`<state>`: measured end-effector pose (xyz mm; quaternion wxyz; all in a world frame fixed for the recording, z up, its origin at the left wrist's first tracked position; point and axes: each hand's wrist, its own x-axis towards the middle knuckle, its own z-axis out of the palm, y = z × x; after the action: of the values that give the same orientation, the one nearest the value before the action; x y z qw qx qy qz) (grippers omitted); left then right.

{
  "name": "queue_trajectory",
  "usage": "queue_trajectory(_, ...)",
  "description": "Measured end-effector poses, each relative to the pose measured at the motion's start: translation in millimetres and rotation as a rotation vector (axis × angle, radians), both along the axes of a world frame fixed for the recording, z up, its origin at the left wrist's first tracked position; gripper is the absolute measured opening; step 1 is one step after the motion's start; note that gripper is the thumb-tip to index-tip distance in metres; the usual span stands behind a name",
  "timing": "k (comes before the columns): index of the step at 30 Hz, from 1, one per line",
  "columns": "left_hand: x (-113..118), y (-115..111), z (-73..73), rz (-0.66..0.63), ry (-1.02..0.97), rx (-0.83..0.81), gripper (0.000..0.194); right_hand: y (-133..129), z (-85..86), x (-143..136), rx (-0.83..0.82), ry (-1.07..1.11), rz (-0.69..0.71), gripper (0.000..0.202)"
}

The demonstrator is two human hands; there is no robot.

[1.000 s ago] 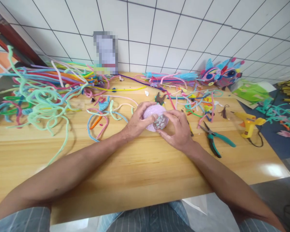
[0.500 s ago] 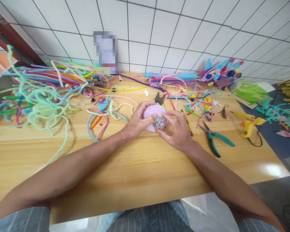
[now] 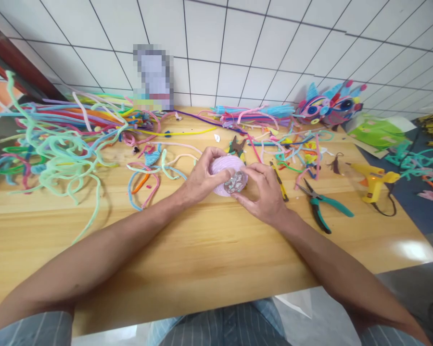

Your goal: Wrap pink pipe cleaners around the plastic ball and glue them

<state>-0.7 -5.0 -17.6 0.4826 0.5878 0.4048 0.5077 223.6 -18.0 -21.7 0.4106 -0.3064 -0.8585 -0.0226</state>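
Note:
A round lilac ball [image 3: 223, 166], wound in ridged strands, is held between my hands above the wooden table [image 3: 202, 259]. On its near side shows a crumpled silvery patch [image 3: 235, 182]. My left hand [image 3: 204, 175] wraps the ball's left side, its thumb pressed beside the patch. From the right, my right hand [image 3: 263, 192] grips the ball's edge with thumb and fingers around the silvery patch. The ball's underside is hidden.
Tangled pipe cleaners [image 3: 65, 154] cover the left side, with more bundles [image 3: 256, 115] along the tiled wall. Teal pliers [image 3: 323, 204], a yellow glue gun [image 3: 374, 181] and a yellow-handled tool [image 3: 279, 180] lie at right. Dark-jawed pliers [image 3: 236, 145] lie behind the ball.
The view has shifted slightly, so the items on the right appear a little further right. Both hands keep their hold on the ball, with hardly any change of grip.

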Motion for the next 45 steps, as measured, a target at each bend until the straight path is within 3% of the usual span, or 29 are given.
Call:
queue_trajectory(9,4.5,-7.5,-4.4,0.002,-0.021,0.031,0.057,0.7,6.0,5.1,-0.122,0.091,-0.05,0.023)
queue_trajectory(15,10.5,-13.6,-9.8,0.031,-0.023,0.111,0.057,1.9,10.9,1.1,-0.141,0.167,-0.097,0.008)
queue_trajectory(23,9.4,-15.8,-9.6,0.062,0.087,0.124,0.057,1.1,16.3,0.9,-0.124,0.184,-0.118,0.004)
queue_trajectory(33,11.4,-16.4,-11.0,0.079,0.089,0.116,0.053,2.7,16.5,2.1,-0.066,0.143,-0.102,0.007)
queue_trajectory(38,11.3,-18.7,-9.7,0.07,0.117,0.145,0.052,1.4,20.6,1.7,-0.112,0.145,-0.084,0.008)
queue_trajectory(45,11.3,-19.0,3.3,0.054,0.189,0.095,0.05,1.0,23.8,1.1,-0.123,0.163,-0.072,0.011)
